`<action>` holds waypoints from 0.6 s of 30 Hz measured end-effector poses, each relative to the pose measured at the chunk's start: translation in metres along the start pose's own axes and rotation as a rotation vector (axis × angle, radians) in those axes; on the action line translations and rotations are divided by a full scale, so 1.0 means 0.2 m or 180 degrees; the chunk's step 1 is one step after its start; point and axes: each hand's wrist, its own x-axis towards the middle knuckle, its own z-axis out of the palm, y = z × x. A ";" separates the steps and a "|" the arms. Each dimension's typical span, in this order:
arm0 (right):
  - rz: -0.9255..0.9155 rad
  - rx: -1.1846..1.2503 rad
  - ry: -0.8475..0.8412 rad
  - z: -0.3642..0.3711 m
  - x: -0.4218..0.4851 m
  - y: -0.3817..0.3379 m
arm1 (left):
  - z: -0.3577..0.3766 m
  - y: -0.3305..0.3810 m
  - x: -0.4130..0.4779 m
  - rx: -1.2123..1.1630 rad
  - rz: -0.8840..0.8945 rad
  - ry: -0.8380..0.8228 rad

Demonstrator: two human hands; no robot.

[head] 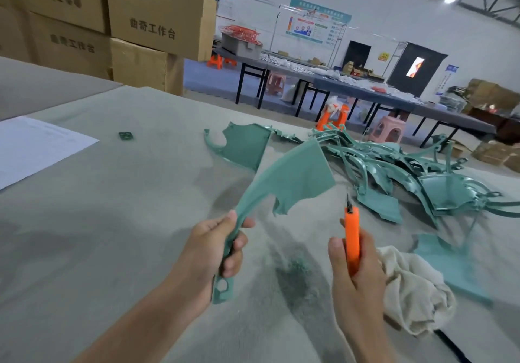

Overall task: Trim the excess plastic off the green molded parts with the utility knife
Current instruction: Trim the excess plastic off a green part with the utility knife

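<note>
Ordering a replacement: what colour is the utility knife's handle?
Orange, seen in the head view: utility knife.

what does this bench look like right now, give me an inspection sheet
surface: grey cloth-covered table, green shavings patch near the front
job's things: green part, knife with blade out, pile of green parts at right
clutter: rag, paper, small green scrap
hands: left hand grips the green part; right hand grips the knife, blade clear of the part
cables: dark strip by the rag, cannot tell what
surroundings: stacked boxes, long tables, stools
</note>
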 end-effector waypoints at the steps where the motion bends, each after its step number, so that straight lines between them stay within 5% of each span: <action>1: 0.0045 0.0060 0.0032 0.01 0.00 -0.02 | 0.01 -0.02 -0.03 0.0124 -0.0043 -0.0039; 9: 0.0567 0.0177 0.0518 -0.06 0.07 0.00 | -0.13 0.00 0.01 0.1084 -0.0319 -0.0594; 14: 0.0758 0.0247 0.0146 -0.13 0.13 0.02 | -0.28 0.10 0.10 0.1329 -0.0633 -0.0910; 16: 0.0759 0.0353 0.0003 -0.13 0.14 0.00 | -0.29 0.11 0.11 0.1996 0.0060 -0.0553; 18: 0.0660 0.0438 0.0100 -0.12 0.15 -0.03 | -0.29 0.11 0.12 0.3219 0.1981 0.0648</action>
